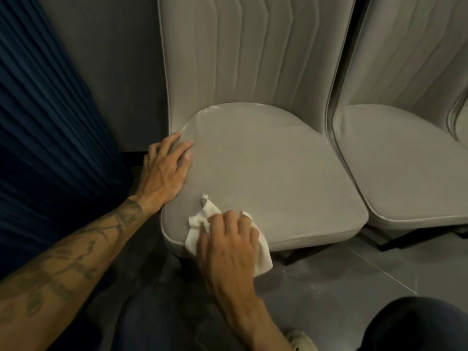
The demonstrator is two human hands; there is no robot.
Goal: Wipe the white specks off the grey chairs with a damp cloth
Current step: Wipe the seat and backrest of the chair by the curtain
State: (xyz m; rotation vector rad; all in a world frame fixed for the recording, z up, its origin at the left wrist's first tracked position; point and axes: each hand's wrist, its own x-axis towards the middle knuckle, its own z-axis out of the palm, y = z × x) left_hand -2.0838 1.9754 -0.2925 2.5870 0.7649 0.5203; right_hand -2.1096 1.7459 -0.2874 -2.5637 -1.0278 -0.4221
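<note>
While right hand (228,239) grips cloth (263,257) at seat (278,173) front, left hand (164,168) flat, fingers (183,148) straight: likely risk, white smears (210,110) at rear seam missed, or spread

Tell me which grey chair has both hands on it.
The left chair: left hand rests on its seat, right hand presses the white cloth there. The neighbouring chair is untouched.

No readable text, labels, brands or numbers anywhere
</note>
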